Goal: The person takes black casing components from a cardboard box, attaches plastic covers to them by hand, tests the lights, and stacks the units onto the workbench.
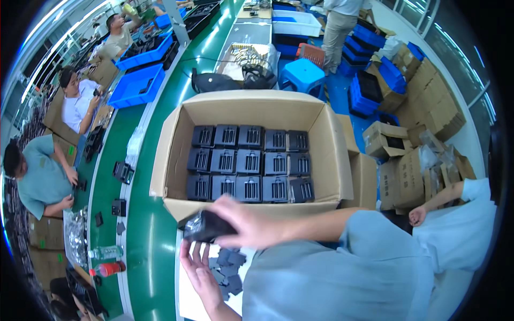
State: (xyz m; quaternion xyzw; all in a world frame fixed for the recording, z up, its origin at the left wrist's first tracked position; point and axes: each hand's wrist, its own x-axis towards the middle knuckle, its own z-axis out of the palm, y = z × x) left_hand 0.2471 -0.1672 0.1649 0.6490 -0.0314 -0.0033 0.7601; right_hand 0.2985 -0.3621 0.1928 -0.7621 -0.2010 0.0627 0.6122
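My right hand (243,222) grips a black plastic housing (202,227) in front of the near wall of a big cardboard carton (251,101). The hand and the housing are slightly blurred. Just below the housing is my left hand (202,278), palm up with its fingers apart; whether its fingertips touch the housing I cannot tell. Inside the carton, black slotted units (249,161) stand side by side in three rows. Several flat dark grey pieces (230,273) lie loosely on a white surface (190,299) beside my left hand.
A green conveyor line (147,241) runs along the left, carrying black parts (123,172) and two bottles (107,269). Several co-workers sit beyond it; another person's arm (439,200) is at my right. Blue crates (136,86), a blue stool (302,75) and cartons (401,179) stand around.
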